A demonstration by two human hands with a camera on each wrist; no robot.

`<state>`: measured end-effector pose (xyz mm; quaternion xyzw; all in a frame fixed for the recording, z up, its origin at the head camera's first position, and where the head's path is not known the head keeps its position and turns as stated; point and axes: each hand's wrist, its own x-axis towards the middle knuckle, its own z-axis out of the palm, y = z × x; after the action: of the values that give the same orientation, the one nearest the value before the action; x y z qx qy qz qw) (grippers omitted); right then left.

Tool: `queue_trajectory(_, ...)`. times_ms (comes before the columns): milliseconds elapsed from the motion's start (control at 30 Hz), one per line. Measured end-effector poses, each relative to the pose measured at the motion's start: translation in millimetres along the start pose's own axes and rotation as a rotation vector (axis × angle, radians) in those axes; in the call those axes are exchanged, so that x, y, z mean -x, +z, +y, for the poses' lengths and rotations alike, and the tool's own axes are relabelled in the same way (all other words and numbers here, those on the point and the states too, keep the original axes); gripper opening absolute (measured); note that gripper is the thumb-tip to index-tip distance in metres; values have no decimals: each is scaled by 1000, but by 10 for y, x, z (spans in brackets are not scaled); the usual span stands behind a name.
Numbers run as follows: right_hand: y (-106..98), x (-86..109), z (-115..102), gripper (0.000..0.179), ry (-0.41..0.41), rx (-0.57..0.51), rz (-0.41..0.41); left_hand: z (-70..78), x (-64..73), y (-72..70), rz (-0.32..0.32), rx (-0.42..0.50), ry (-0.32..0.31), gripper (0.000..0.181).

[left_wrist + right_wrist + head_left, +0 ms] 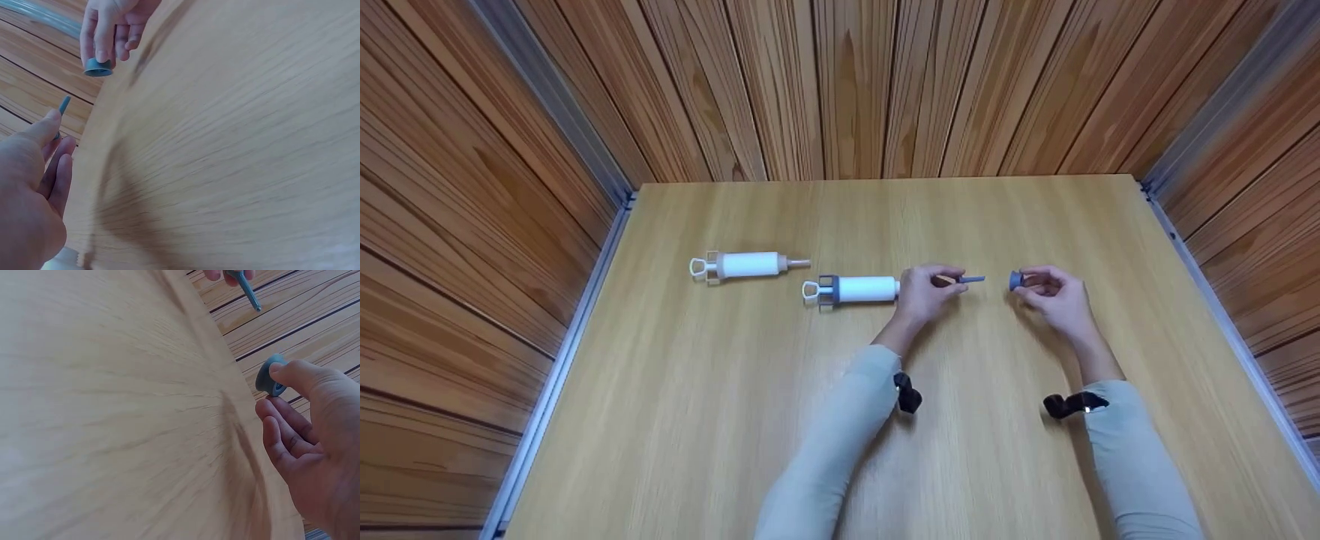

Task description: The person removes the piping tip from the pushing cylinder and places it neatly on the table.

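My left hand [924, 292] pinches a thin blue-grey nozzle [973, 279] between thumb and fingers, its narrow tip pointing right. Just left of that hand lies a white syringe-like press [868, 289] with a blue-grey collar [829, 290] and a white ring handle; its front end is hidden by the hand. A short flared blue-grey cap [269, 375] is pinched between the thumb and fingers of my right hand [1057, 298]. In the left wrist view, the cap [98, 68] shows its wide opening. Nozzle and cap are apart, with a gap between the hands.
A second white syringe-like press [750, 265] with pale beige fittings and a thin tip lies farther left on the wooden table [697, 390]. Wood-panelled walls [855, 90] with metal corner posts [562, 90] enclose the table's back and sides.
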<state>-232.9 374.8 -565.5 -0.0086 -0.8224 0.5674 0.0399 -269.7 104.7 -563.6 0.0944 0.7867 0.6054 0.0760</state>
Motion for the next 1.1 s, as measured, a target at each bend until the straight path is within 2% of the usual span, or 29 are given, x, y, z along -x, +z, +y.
queue_trajectory(133, -14, 2, 16, 43, 25, 36, -13, -89, -44, 52, 6, -49, -9, 24)
queue_trajectory(267, -32, 11, 25, 44, 66, 71, -16, -157, -53, 146, 35, -141, 17, 23)
queue_trajectory(433, -29, 31, 23, 45, 100, 118, -4, -78, 25, 165, 48, -205, -2, 23)
queue_trajectory(567, -17, 45, 18, 45, 106, 151, 19, -111, 14, 195, 66, -253, -5, 23)
queue_trajectory(800, -18, 66, 24, 41, 101, 205, 44, -234, -26, 276, 94, -312, 8, 26)
queue_trajectory(1100, -11, 68, 28, 39, 97, 254, 43, -125, 56, 241, 109, -305, -14, 24)
